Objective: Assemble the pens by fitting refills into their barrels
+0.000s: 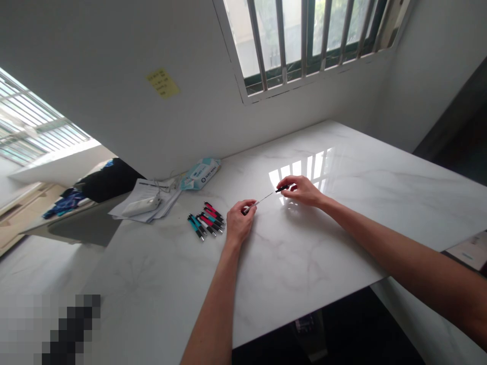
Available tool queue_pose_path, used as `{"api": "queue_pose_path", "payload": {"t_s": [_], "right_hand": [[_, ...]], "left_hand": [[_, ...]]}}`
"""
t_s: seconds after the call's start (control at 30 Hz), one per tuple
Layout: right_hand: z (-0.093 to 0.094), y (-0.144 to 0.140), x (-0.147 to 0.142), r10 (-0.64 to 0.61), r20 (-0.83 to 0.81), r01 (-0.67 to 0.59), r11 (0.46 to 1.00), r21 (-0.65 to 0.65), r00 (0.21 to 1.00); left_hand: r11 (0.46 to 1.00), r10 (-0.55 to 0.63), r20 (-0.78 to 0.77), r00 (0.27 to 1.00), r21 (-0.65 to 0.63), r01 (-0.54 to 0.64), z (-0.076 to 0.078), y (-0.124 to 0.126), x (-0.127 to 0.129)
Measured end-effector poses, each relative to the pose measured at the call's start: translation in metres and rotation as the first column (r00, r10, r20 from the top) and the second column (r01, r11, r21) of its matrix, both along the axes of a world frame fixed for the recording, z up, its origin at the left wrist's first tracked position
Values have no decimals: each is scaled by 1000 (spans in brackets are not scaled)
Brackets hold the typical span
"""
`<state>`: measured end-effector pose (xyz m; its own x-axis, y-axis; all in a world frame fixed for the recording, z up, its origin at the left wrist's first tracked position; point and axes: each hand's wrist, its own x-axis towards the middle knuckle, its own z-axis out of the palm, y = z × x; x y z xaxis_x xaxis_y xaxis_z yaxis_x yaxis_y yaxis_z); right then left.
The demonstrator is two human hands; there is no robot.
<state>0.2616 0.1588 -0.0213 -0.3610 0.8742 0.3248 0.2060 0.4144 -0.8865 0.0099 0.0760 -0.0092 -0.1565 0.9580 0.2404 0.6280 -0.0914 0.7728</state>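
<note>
Holding a thin pen refill point(262, 200) between both hands above the marble table point(304, 263).
Left hand point(239, 221) pinches its near end, right hand point(300, 190) grips the black tip piece point(282, 188) — the refill's axis runs left-to-right, rising slightly toward the right.

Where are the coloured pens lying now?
The coloured pens lie in a small heap on the marble table, just beside the left hand, below the papers.
</note>
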Motion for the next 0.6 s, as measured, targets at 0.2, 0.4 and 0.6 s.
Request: {"api": "queue_pose_path", "payload": {"t_s": [0.2,0.4,0.6], "right_hand": [[-3,-1,-1,21,26,-22,1000,14,999],[-5,-2,-2,48,60,-48,999,3,997],[-7,-8,-6,123,82,-121,992,-24,989]], "left_hand": [[1000,-24,-17,1000,-21,24,0,-1,1],[998,-66,-36,997,-2,66,-1,-1,4],[984,-160,-106,981,56,166,-7,-3,12]]}}
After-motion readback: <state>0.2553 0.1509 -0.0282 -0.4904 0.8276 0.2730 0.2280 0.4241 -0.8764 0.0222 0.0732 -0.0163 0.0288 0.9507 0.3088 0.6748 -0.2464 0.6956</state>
